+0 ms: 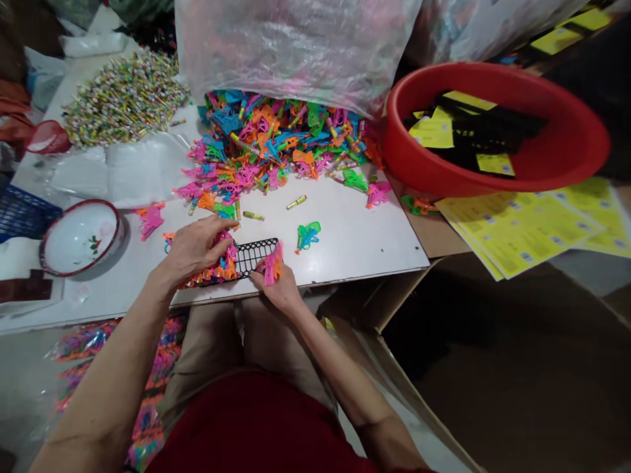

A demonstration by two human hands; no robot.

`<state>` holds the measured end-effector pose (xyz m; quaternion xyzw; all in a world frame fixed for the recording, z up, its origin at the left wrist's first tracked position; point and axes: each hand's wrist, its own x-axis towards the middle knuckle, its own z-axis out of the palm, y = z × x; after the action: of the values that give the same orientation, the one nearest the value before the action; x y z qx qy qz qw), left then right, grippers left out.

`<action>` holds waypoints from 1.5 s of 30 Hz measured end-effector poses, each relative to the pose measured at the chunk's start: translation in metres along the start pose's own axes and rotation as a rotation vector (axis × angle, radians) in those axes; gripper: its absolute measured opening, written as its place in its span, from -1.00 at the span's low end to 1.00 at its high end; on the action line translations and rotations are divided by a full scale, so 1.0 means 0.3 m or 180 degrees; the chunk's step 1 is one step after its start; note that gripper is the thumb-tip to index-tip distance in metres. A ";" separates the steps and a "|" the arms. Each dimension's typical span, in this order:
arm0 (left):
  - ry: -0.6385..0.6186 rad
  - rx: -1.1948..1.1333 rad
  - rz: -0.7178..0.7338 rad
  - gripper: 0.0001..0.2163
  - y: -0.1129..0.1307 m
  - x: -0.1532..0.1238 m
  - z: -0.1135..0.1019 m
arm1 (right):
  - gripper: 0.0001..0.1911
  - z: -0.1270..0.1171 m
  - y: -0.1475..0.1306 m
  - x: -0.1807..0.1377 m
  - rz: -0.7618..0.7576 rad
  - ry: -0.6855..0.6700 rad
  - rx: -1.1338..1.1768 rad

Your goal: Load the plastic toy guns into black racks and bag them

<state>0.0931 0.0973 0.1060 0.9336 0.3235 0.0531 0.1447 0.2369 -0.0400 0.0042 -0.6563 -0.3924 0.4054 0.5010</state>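
Observation:
A black plastic grid rack [256, 256] lies near the front edge of the white table. Its left part carries a row of small pink and orange toy pistols [224, 266]; several right-hand cells show bare. My left hand [197, 248] is curled over that row, with its thumb and fingers around a pink toy pistol at the top. At the rack's right end, my right hand [282, 289] grips a pink and orange toy pistol [271, 264], its thumb by the rack's lower edge. A green and blue toy pistol [308, 236] lies to the right.
Behind the rack, a heap of coloured toy pistols [276, 135] spills from a plastic bag [296, 46]. Small printed tubes [128, 98] are piled back left. A white bowl [81, 236] stands left. A red basin [493, 180] holds black racks with yellow cards; yellow sheets [522, 230] lie below it.

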 end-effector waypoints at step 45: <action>0.0095 0.0170 -0.0060 -0.65 0.007 0.007 0.010 | -0.73 0.099 -0.055 0.014 -0.0818 -0.1237 -0.3073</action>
<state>0.0965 0.0963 0.1037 0.9331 0.3357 0.0570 0.1154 0.2093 -0.0229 0.0146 -0.6716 -0.6969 0.2282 0.1058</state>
